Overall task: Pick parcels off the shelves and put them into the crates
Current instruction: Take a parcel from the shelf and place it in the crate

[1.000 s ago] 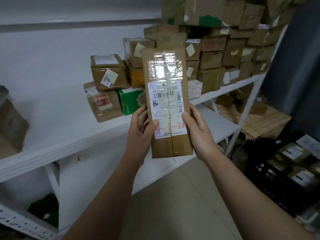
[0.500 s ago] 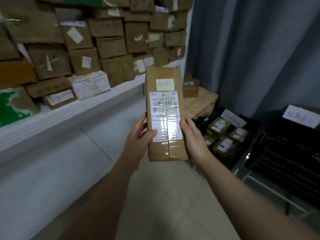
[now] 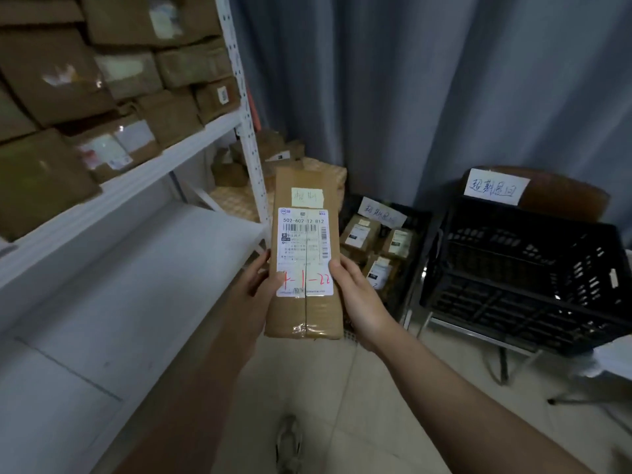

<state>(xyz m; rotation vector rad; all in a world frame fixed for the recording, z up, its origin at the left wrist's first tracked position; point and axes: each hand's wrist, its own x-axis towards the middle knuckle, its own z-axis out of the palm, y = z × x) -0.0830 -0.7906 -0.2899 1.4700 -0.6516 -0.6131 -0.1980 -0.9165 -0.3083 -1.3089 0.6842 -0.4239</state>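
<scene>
A long brown cardboard parcel (image 3: 305,313) with a white shipping label and red handwriting stands upright in front of me. My left hand (image 3: 260,285) grips its left edge and my right hand (image 3: 355,295) grips its right edge. Behind the parcel, on the floor, a dark crate (image 3: 415,217) with a paper tag holds several small boxes. To the right a black slatted crate (image 3: 533,278) with a white handwritten sign (image 3: 494,187) rests on a metal frame; I see nothing inside it.
A white metal shelf unit (image 3: 191,142) on the left carries several stacked brown parcels (image 3: 136,83) on its upper level. More boxes lie on a woven mat (image 3: 236,200) by the shelf post. A grey curtain (image 3: 427,80) hangs behind the crates. The floor is tiled.
The view has swung right, away from the stacked shelves toward the curtain and crates. Both hands still hold the same parcel upright.
</scene>
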